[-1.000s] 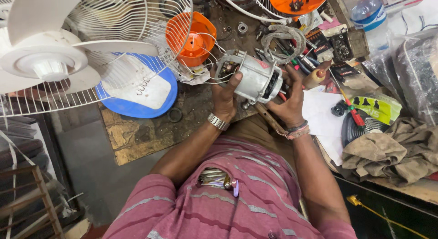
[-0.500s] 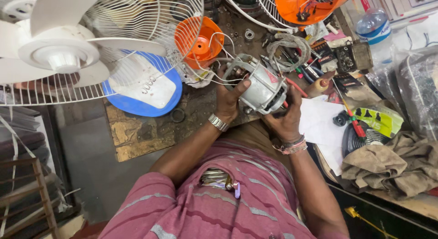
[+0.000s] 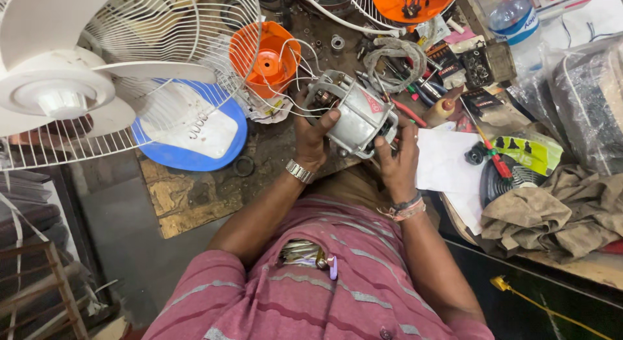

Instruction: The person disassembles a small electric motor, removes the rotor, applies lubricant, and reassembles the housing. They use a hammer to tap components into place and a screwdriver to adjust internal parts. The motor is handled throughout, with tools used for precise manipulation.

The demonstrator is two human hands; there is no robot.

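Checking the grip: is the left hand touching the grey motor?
Touching. The head view shows the left hand wrapped on the grey motor, thumb pressed against its casing.

Both the left hand (image 3: 313, 140) and the right hand (image 3: 397, 159) grip a grey motor (image 3: 354, 114).

Bright even light, sharp, wide-angle edge stretch

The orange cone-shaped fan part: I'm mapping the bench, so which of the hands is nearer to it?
Left. The left hand grips the grey motor just right of the orange cone; the right hand holds the motor's far side.
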